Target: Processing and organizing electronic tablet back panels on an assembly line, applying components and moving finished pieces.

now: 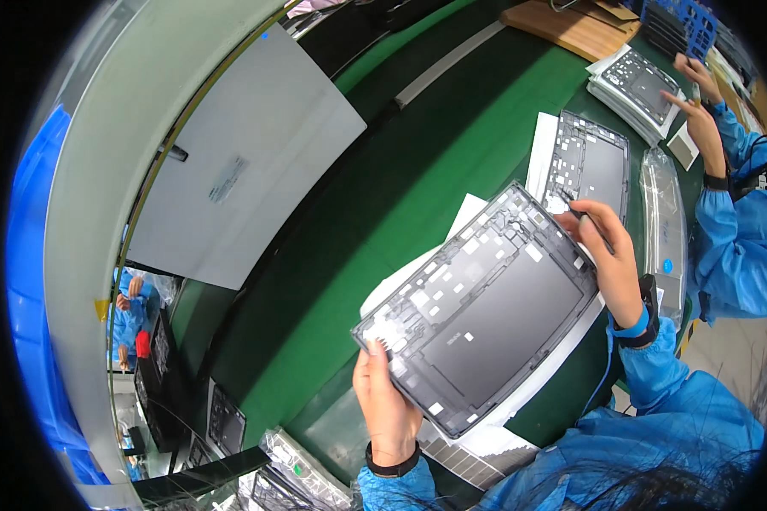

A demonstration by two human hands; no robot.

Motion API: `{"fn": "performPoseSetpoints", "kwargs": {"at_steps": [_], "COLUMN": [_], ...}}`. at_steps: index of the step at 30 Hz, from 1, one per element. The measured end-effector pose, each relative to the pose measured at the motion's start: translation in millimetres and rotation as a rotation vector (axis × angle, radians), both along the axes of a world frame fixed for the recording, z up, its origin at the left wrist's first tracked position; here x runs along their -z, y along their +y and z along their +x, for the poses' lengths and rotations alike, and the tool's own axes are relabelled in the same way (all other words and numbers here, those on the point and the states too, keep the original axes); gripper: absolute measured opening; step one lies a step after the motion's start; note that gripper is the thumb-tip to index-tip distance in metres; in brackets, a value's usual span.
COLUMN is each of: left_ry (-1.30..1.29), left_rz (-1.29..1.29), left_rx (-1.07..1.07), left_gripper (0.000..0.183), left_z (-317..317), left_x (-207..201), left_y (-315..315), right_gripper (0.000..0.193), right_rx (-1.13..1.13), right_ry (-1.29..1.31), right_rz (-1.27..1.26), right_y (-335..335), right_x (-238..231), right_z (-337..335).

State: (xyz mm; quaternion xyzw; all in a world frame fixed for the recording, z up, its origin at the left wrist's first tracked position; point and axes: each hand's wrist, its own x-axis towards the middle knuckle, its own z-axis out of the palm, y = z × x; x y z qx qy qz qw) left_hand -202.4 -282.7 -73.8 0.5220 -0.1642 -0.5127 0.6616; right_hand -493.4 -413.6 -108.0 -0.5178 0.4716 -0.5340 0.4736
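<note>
A black laptop cover, dotted with small white pads, is tilted in front of me. My left hand grips its lower left corner, thumb on the top face. By the upper right corner, my right hand is closed round a slim dark tool, perhaps tweezers. Whether that hand also touches the cover I cannot tell. Under the cover lie white sheets, and beyond the right hand a second, similar cover rests on the bench.
The green bench top stretches off to the left. A co-worker's hands are over a stack of covers at the far right. Plastic-wrapped packs lie at the right and lower left. A grey panel stands at the left.
</note>
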Motion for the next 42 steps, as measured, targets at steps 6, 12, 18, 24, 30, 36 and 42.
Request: {"fn": "performPoseSetpoints", "kwargs": {"at_steps": [6, 12, 18, 24, 30, 36, 42], "left_ry": [-0.080, -0.088, -0.100, -0.389, -0.893, -1.183, -1.325], "left_rz": [0.131, 0.095, -0.051, 0.092, 0.166, 0.218, 0.246], "left_rx": [-0.128, -0.098, -0.102, -0.210, 0.003, 0.243, 0.434], "left_gripper": [0.055, 0.052, 0.053, 0.068, 0.060, 0.052, 0.079], "left_z": [52.1, 213.8, 278.0, 265.1, 144.9, 26.7, -13.0], "left_x": [11.0, 69.7, 132.9, 108.5, 53.3, 68.8, 83.6], "left_y": [-8.4, -51.4, -60.0, -43.2, 72.6, 192.8, 212.1], "right_gripper": [0.039, 0.032, 0.021, 0.028, 0.022, 0.020, 0.019], "right_rx": [-0.037, 0.037, -0.575, -1.072, -0.993, -0.766, -0.598], "right_ry": [-0.368, -0.140, -0.017, -0.068, 0.121, 0.088, 0.236], "right_rz": [0.088, -0.048, -0.034, 0.303, 0.241, 0.163, 0.014], "right_y": [15.2, 43.9, 101.8, 175.6, 216.2, 223.3, 226.9], "right_x": [5.6, 3.0, -28.3, 2.6, 30.6, 43.9, 56.7], "right_z": [-12.5, -29.5, 18.5, 77.5, 106.7, 125.6, 66.9]}}
